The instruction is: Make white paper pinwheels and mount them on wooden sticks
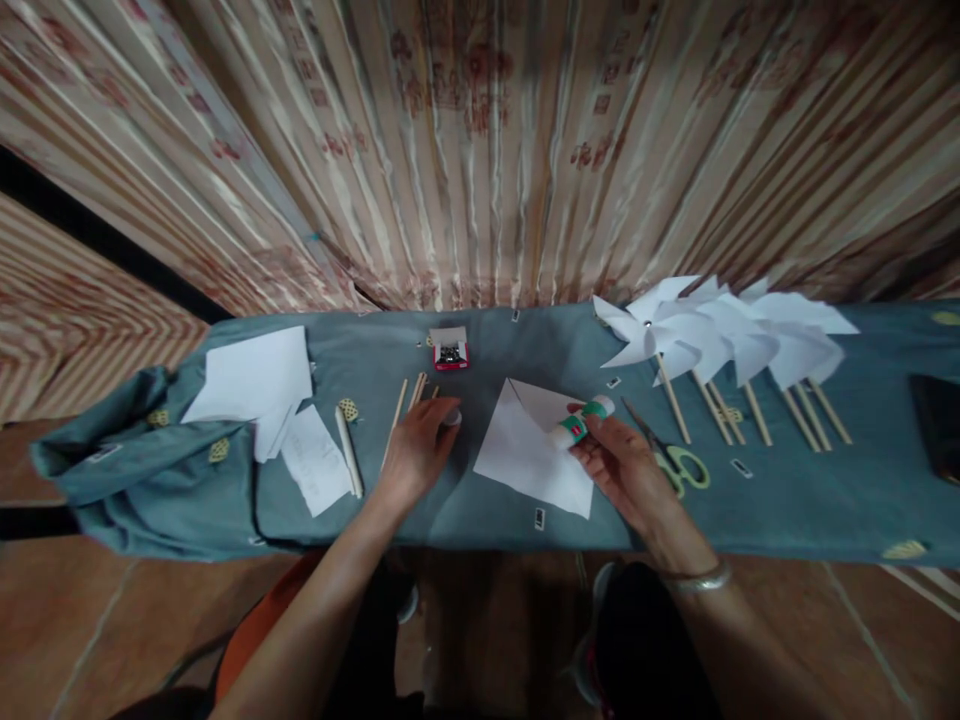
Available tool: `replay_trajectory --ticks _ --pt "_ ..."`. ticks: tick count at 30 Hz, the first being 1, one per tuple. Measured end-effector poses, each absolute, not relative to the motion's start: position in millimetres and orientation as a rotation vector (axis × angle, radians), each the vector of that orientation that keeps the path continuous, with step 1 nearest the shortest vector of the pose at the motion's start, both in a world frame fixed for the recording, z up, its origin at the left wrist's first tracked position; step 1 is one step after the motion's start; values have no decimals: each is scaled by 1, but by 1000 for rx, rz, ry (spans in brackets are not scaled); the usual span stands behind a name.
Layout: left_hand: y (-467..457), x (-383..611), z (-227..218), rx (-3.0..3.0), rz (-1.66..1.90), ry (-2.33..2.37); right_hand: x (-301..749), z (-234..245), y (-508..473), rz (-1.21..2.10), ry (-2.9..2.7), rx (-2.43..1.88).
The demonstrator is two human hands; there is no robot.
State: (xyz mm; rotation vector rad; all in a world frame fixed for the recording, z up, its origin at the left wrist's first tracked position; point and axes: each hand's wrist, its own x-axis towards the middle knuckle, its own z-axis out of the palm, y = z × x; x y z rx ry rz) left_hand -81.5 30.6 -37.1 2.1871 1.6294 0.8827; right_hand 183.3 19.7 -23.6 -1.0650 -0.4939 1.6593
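My right hand (621,462) is closed around a green and white glue stick (573,432), held tilted above the right part of a white paper square (521,458). A cut line runs in from one corner of that paper. Left of the sheet, my left hand (415,447) pinches a small whitish cap (449,420) between thumb and fingers. Thin wooden sticks (397,415) lie beside and partly under the left hand. Scissors with green handles (686,466) rest just right of my right hand, partly hidden by it.
Several white paper pinwheels (720,335) on wooden sticks lie at the right. A small red box (449,350) of metal pins stands at the back. White sheets (255,375) and a pencil-like white rod (349,452) are on the left. A dark object (937,420) sits far right.
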Motion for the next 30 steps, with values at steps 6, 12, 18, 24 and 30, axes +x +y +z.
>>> replay_trajectory --ticks 6,12,18,24,30 --pt "13 -55 -18 1843 947 1501 177 -24 13 1741 -425 -982" --pt "8 -39 -10 1601 998 1422 175 -19 6 1776 -410 -936" --pt "0 -31 -11 1548 1050 1342 173 -16 -1 1723 -412 -960" --pt "-8 -26 -13 1640 1118 1312 173 -10 -11 1613 -498 -1025" --pt "-10 -25 -15 1715 1085 1313 177 -10 -16 1597 -573 -1074"
